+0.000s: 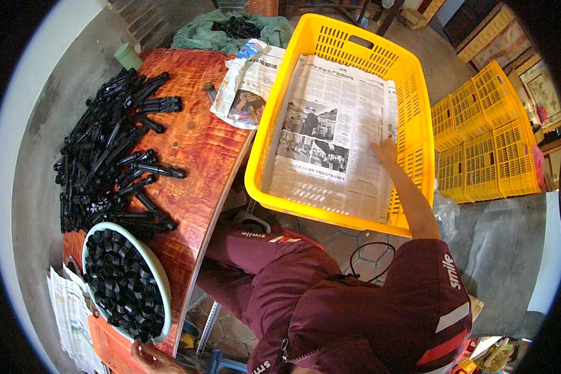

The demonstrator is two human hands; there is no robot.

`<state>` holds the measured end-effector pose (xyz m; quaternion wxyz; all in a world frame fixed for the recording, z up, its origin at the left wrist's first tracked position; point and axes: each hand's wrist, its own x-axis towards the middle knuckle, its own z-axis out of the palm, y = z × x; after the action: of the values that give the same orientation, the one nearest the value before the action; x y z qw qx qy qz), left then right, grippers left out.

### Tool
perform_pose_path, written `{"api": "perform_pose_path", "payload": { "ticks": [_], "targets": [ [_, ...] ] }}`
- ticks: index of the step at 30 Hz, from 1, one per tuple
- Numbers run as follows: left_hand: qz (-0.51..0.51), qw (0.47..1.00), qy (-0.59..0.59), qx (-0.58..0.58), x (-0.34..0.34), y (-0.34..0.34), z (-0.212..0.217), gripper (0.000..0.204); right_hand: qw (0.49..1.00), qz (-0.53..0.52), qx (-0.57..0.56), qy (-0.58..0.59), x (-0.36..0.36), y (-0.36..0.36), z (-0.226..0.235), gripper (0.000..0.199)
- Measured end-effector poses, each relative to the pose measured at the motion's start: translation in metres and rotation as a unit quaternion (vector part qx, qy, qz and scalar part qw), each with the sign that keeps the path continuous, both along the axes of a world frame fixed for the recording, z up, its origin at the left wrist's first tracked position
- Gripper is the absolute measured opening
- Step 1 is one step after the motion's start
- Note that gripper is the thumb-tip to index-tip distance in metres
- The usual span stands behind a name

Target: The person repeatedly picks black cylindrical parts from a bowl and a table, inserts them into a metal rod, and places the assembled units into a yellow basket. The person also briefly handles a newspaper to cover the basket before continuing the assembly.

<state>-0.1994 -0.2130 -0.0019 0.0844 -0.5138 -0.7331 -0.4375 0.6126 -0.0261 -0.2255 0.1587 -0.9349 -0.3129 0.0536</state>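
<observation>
My right hand (385, 150) reaches into a yellow plastic crate (340, 220) and lies against the newspaper (361, 134) lining its bottom. Its fingers look stretched out along the sheet's right side, partly hard to see. My left hand (153, 359) is at the near rim of a pale green bowl (163, 283). Its fingers are curled together beside a small dark piece, and I cannot make out what they grip. Short black plastic rings (121, 277) fill the bowl. Behind it, a heap of long black tubular parts (109, 149) covers the table's left side.
A glossy reddish wooden table (196, 149) stands at the left, with folded newspapers (252, 84) at its far right corner. A green cup (128, 56) stands at the far left. An orange basket (109, 346) sits below the bowl. Stacked yellow crates (486, 137) stand at the right.
</observation>
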Motion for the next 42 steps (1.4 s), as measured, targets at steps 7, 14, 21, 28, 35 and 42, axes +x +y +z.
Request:
{"api": "perform_pose_path", "payload": {
  "ticks": [7, 14, 21, 28, 35, 42],
  "targets": [
    [-0.004, 0.998, -0.056, -0.016, 0.005, 0.009, -0.008, 0.018, 0.997, 0.042, -0.057, -0.029, 0.052, -0.003, -0.044, 0.043],
    [0.0, 1.0, -0.029, 0.003, 0.014, 0.001, -0.004, 0.018, 0.989, -0.091, -0.098, -0.056, -0.07, 0.016, 0.067, 0.084],
    [-0.006, 1.0, -0.009, 0.022, 0.004, 0.0, -0.011, 0.019, 0.999, 0.007, -0.049, 0.002, -0.022, 0.009, 0.024, 0.059],
    [-0.008, 1.0, 0.01, 0.003, 0.008, 0.002, -0.008, 0.02, 0.999, -0.019, 0.027, 0.026, -0.032, 0.009, 0.033, 0.029],
    [-0.02, 0.999, -0.024, 0.038, 0.006, -0.001, -0.011, 0.02, 0.978, 0.063, 0.182, 0.086, -0.048, 0.045, 0.091, 0.028],
    [-0.024, 0.999, 0.021, 0.01, 0.013, 0.016, -0.004, 0.019, 0.942, 0.13, 0.233, 0.205, -0.153, 0.079, 0.175, 0.028]
  ]
}}
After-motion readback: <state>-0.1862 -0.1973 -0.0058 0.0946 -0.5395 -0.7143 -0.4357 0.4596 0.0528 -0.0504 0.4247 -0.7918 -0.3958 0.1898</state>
